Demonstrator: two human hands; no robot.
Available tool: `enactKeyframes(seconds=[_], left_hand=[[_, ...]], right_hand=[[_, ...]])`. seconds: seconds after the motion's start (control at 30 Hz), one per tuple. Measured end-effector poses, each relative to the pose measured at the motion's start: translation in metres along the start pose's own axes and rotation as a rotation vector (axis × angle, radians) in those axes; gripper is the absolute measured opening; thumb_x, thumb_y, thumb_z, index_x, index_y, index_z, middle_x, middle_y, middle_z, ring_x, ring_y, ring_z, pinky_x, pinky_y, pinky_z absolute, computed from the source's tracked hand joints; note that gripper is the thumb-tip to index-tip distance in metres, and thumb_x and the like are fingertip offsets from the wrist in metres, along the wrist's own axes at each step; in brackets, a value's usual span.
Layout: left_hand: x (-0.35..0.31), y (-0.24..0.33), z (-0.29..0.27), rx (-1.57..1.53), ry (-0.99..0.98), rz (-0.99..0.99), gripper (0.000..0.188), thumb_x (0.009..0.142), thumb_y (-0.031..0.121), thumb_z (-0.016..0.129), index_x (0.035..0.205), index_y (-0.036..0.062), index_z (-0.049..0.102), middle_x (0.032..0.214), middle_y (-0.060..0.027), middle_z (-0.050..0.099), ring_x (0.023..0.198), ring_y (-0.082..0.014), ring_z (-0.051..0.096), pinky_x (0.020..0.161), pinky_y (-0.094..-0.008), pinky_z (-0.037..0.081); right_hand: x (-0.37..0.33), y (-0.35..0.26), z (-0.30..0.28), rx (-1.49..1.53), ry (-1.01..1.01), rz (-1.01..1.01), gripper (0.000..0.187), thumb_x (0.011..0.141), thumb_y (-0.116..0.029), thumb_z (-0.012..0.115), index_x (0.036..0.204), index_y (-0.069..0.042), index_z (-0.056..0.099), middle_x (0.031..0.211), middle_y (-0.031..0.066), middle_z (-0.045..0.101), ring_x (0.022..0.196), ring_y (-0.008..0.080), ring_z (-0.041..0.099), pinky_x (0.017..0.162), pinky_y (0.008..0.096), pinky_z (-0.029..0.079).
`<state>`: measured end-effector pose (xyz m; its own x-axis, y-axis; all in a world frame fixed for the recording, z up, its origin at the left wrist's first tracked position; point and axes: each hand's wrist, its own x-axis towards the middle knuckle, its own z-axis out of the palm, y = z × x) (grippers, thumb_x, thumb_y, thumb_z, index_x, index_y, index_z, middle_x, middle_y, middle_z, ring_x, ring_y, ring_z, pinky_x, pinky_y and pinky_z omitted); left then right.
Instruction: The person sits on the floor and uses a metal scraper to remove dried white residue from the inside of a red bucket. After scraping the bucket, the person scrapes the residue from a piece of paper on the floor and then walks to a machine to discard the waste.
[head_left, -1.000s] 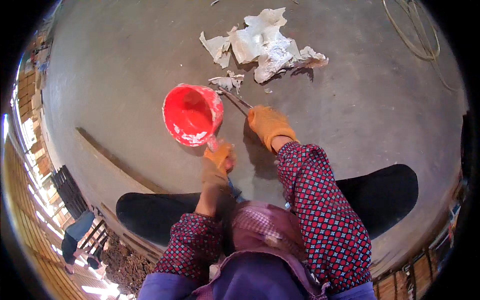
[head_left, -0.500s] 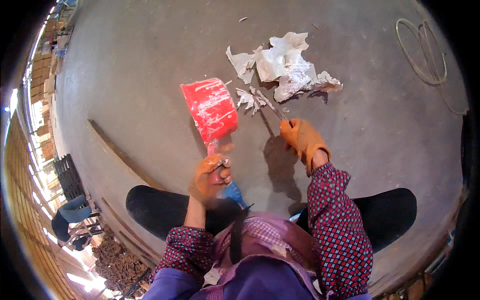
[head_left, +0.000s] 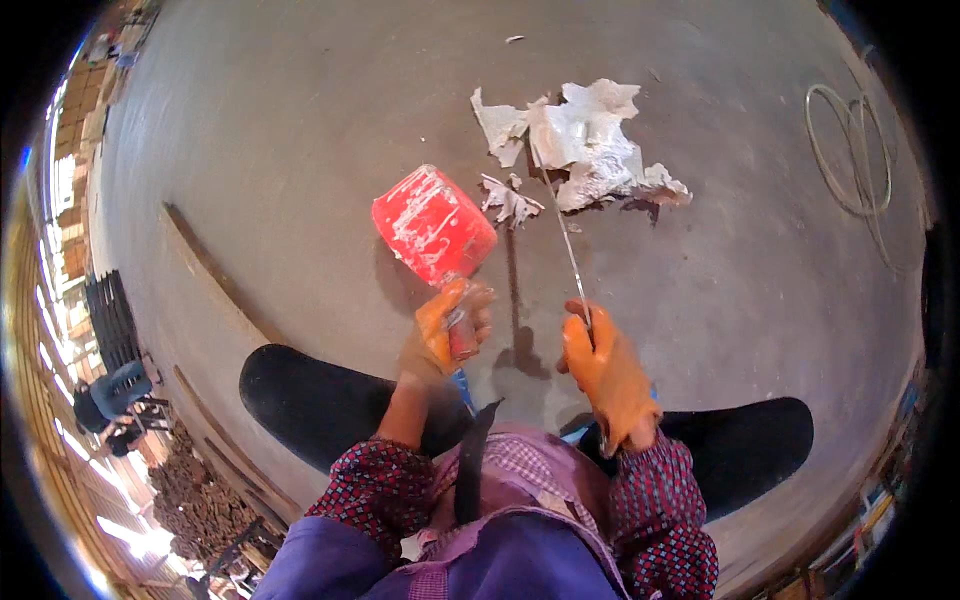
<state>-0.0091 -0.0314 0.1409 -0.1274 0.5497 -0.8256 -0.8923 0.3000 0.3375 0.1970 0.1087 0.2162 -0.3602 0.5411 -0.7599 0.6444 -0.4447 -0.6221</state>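
While the red plastic dipper (head_left: 430,225), its outer wall streaked with white residue, is held tilted over the grey concrete floor (head_left: 700,290), the person's left hand (head_left: 438,328), in an orange glove, grips it by the handle (head_left: 462,335). The left fingers are curled around that handle, somewhat blurred, and the dipper's inside is hidden from view. To its right, the right hand (head_left: 610,370), also orange-gloved, has its fingers closed around a thin metal rod (head_left: 570,250), which points away from the body. Its far end lies over or beside the crumpled white sheets (head_left: 592,140) on the floor; whether it touches them cannot be told. Between dipper and rod lies a smaller white scrap (head_left: 512,202). Nearer the body, two black-trousered knees flank a purple apron (head_left: 520,550), and patterned sleeves (head_left: 385,490) cover the forearms. Farther out, a wooden plank (head_left: 215,275) lies to the left, a pale looped hose (head_left: 850,150) to the far right, and a brown heap (head_left: 195,490) at lower left.
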Motion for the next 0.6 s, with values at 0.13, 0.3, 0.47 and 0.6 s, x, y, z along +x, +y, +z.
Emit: enactKeyframes(seconds=[0.13,0.3,0.47,0.6], left_hand=[[0.000,-0.001,0.005,0.018,0.021,0.028,0.042,0.091,0.032,0.062,0.122,0.0038,0.056,0.103,-0.0105,0.066,0.077,-0.0173,0.064,0.069,-0.0346,0.057],[0.008,-0.006,0.020,0.141,0.239,0.069,0.038,0.091,0.037,0.062,0.114,0.0071,0.059,0.094,-0.0064,0.066,0.076,-0.0178,0.064,0.060,-0.0365,0.054],[0.011,-0.012,0.017,0.099,0.285,0.043,0.031,0.091,0.038,0.060,0.106,0.0116,0.062,0.094,-0.0044,0.067,0.079,-0.0186,0.065,0.053,-0.0381,0.049],[0.007,-0.025,0.031,0.337,0.339,0.111,0.024,0.091,0.033,0.061,0.100,0.0105,0.061,0.085,-0.0054,0.065,0.069,-0.0185,0.064,0.048,-0.0351,0.047]], right_hand=[[-0.032,0.000,-0.009,-0.214,0.092,-0.412,0.038,0.093,-0.023,0.051,0.127,-0.006,0.055,0.095,0.0233,0.066,0.076,0.0393,0.064,0.067,0.0456,0.050],[-0.048,-0.001,-0.008,-0.451,-0.011,-0.596,0.039,0.091,-0.019,0.055,0.129,-0.011,0.055,0.088,0.0207,0.066,0.074,0.0403,0.064,0.064,0.0484,0.050],[-0.067,-0.014,0.005,-0.690,0.027,-0.533,0.041,0.089,-0.018,0.059,0.129,-0.014,0.055,0.078,0.0182,0.064,0.067,0.0389,0.064,0.059,0.0491,0.049],[-0.067,-0.031,0.025,-0.712,0.104,-0.468,0.039,0.090,-0.016,0.056,0.128,-0.013,0.055,0.078,0.0180,0.063,0.067,0.0379,0.063,0.059,0.0484,0.049]])
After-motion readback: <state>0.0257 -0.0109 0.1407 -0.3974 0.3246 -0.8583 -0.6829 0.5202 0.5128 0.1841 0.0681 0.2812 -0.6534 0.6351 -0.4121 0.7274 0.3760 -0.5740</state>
